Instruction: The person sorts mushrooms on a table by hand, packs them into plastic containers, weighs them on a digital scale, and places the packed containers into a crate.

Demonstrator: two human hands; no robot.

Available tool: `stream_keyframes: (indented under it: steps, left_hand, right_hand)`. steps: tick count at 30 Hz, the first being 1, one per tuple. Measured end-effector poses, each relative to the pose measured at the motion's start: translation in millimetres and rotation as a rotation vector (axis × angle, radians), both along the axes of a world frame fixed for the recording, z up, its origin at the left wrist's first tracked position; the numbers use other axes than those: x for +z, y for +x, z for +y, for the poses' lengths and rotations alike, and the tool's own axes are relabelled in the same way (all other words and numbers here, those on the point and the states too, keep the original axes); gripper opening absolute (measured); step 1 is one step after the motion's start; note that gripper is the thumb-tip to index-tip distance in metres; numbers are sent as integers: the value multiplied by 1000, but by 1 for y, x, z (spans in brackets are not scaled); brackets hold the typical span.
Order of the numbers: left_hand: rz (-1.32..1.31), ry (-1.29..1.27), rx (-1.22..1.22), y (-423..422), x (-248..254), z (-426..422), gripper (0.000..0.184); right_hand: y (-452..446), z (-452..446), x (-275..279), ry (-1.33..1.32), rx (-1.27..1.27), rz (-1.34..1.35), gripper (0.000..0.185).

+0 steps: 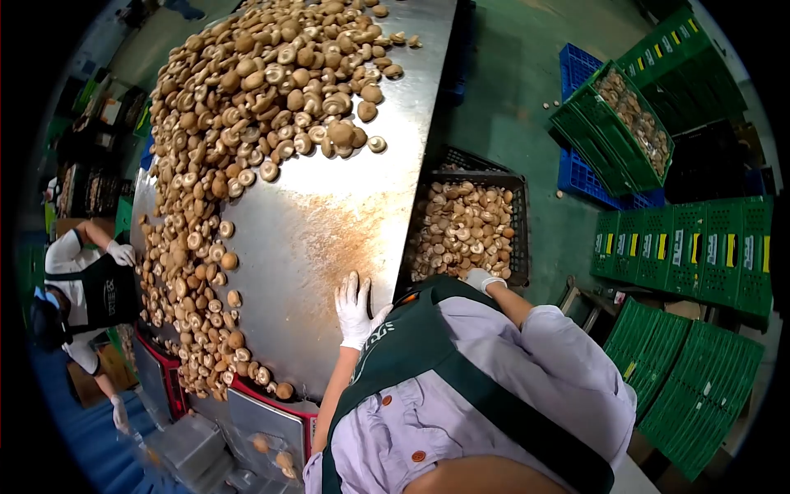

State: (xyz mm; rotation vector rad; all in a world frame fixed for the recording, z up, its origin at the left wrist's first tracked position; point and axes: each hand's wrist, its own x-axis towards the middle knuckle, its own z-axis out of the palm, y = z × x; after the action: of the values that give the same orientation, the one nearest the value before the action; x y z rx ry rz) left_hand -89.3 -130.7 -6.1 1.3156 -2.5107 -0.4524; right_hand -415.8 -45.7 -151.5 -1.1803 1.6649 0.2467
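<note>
My left hand (355, 313), in a white glove, lies flat near the edge of the metal table (321, 193), fingers stretched out and thumb apart. Brown dust and crumbs (341, 235) cover the surface just beyond it. A large heap of shiitake mushrooms (239, 90) spreads over the far and left parts of the table. Below the table's right edge sits a black plastic crate (520, 222) filled with more mushrooms (465, 226). At its near end is my gloved right hand (481, 281), against the mushrooms. Its fingers are mostly hidden, so any hold cannot be made out.
Red-framed machines with scales (267, 424) stand at the table's near left. A co-worker (90, 280) in a dark apron and white gloves is on the left. On the right are stacked green crates (683, 251) and a tilted green crate of mushrooms (605, 136) on a blue pallet (580, 177).
</note>
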Motion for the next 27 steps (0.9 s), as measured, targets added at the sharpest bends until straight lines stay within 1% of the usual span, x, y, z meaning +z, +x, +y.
stream_keyframes:
  steps: [4, 6, 8, 10, 11, 13, 15, 16, 18, 20, 21, 22, 24, 25, 26, 27]
  left_hand:
    - [-45, -5, 11, -1, 0, -1, 73]
    - [-55, -24, 24, -1, -1, -1, 69]
    - [-46, -45, 33, -3, 1, 0, 64]
    - [18, -87, 28, -1, -4, -1, 58]
    - [12, -81, 27, 0, -4, -3, 56]
    - [15, -152, 27, -6, 5, -7, 50]
    - [19, -179, 33, -7, 8, -12, 45]
    - [28, -226, 32, -9, 10, -17, 41]
    - [20, -211, 64, -10, 15, -29, 38]
    - [74, -214, 78, -12, 20, -46, 37]
    - [122, -209, 72, -11, 19, -55, 38]
    - [127, -178, 76, -12, 22, -62, 39]
    - [168, -166, 116, -17, 27, -78, 41]
    - [145, -147, 119, -20, 27, -87, 43]
    - [137, -140, 91, -22, 26, -98, 46]
    - [142, -106, 80, -26, 25, -109, 47]
  right_hand:
    - [2, 6, -8, 12, -66, -2, 44]
    - [2, 9, -18, 1, -77, 7, 44]
    - [-5, 7, -25, -8, -171, 36, 41]
    - [-20, -14, -22, -144, 31, -12, 40]
    - [-28, -21, -26, -229, 36, 32, 41]
    - [-37, -61, 55, -334, -261, 70, 32]
    - [-55, -100, 50, -619, -492, 17, 28]
    - [-55, -128, 87, -787, -500, 66, 23]
    - [-59, -187, 132, -862, -763, -395, 20]
    - [-55, -247, 171, -936, -759, -522, 19]
    - [-54, -277, 173, -1080, -668, -455, 20]
    - [-45, -304, 196, -943, -765, -677, 22]
    - [-31, -364, 210, -1047, -720, -770, 26]
    - [-23, -393, 227, -1123, -567, -756, 28]
    - [-18, -429, 226, -1297, -389, -608, 30]
    - [-6, -458, 247, -1315, -329, -681, 33]
